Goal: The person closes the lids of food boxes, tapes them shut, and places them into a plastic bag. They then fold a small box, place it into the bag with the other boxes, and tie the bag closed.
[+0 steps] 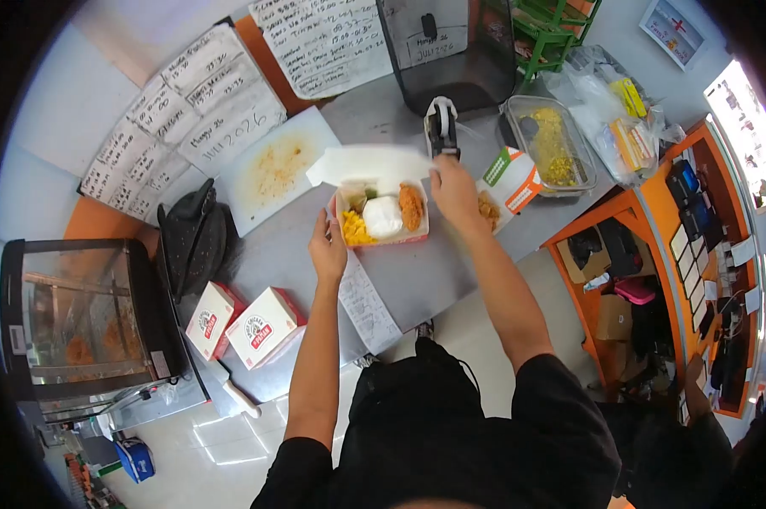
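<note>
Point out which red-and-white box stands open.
The filled box at the left hand: its lid is raised, while the leftmost box and the box beside it are shut.

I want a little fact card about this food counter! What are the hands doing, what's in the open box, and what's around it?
left hand: at the left side of the open box
right hand: beside the raised lid and a black-and-white tool; its grip is unclear
inside the open box: yellow pieces, a white lump, a brown crispy piece
closed boxes: two, one beside the other
paper: a long printed slip
white board: has brownish crumbs or stains
</note>
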{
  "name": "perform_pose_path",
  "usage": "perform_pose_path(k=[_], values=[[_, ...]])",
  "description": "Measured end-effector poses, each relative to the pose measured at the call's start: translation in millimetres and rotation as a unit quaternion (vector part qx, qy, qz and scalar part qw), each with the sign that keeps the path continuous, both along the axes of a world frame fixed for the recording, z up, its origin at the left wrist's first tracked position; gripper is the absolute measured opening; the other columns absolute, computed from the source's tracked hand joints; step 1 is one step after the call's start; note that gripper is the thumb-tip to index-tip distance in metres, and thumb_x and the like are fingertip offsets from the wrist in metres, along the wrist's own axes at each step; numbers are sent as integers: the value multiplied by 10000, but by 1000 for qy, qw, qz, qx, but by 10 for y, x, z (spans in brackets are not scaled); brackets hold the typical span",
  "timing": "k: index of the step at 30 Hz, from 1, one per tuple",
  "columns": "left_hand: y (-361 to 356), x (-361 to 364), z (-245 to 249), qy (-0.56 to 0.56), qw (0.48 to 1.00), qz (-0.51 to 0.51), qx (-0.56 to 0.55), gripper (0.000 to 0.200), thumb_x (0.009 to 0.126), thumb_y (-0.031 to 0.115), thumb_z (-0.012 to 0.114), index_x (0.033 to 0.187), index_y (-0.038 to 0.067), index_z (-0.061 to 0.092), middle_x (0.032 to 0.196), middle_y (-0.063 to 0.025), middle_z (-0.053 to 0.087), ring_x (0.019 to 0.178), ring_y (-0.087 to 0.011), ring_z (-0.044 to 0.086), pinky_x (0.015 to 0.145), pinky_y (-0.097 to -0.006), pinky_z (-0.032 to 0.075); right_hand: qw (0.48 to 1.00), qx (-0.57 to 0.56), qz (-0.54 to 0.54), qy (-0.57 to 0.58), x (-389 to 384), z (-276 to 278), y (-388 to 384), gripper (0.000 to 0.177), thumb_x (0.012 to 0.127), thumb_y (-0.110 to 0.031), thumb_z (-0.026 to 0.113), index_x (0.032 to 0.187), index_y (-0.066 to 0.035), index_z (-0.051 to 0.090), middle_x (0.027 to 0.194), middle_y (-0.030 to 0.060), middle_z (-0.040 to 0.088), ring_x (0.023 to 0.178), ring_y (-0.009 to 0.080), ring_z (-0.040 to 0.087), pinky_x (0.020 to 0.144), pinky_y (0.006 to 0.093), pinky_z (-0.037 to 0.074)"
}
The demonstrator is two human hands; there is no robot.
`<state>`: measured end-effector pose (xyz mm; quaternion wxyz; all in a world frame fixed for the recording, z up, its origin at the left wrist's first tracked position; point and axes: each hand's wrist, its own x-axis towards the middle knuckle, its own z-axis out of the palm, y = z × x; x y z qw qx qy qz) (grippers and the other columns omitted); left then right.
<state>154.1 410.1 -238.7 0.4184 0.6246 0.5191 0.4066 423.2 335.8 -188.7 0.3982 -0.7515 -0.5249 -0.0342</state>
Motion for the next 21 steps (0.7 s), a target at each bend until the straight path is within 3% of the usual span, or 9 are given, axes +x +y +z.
perform_pose_path(k=[3, 5, 9, 15, 21], values=[[232, 154, -57, -28, 999, 5, 35, 387, 997, 195, 618, 1325, -10, 631, 1127, -245, 727, 955, -282, 738, 818, -373, 572, 996, -28, 13, 88, -90, -99, -156, 185, 957, -143, 599, 1105, -36, 567, 935, 220, 669, 872, 430, 658, 760, 514, 522], [305, 155, 50, 59, 998, 11, 33, 347, 981, 228, 634, 1225, -12, 690, 1014, -224, 749, 889, -284, 749, 791, -379, 574, 990, -14, 18, 136, -204, -159, -242, 143, 975, -137, 582, 1065, -30, 555, 901, 233, 674, 846, 444, 661, 731, 516, 518], [374, 200, 155, 184, 980, 13, 67, 303, 945, 268, 651, 1003, -6, 766, 843, -216, 743, 771, -327, 745, 737, -406, 567, 979, 51, 35, 192, -323, -292, -296, 126, 985, -119, 571, 1059, -21, 544, 990, 236, 690, 908, 447, 666, 751, 505, 523], [601, 212, 247, 224, 973, 21, 61, 271, 921, 238, 631, 929, 0, 761, 838, -239, 715, 756, -400, 712, 709, -450, 549, 972, 56, 29, 228, -408, -386, -329, 140, 966, -83, 581, 1073, -12, 524, 1068, 228, 694, 940, 460, 662, 790, 512, 525], [393, 223, 184, 253, 960, -11, 115, 281, 893, 259, 648, 910, 5, 768, 831, -216, 735, 763, -384, 725, 730, -441, 565, 974, 65, 22, 218, -450, -438, -320, 148, 965, -49, 564, 1088, -3, 497, 1099, 233, 693, 945, 461, 669, 807, 503, 532]])
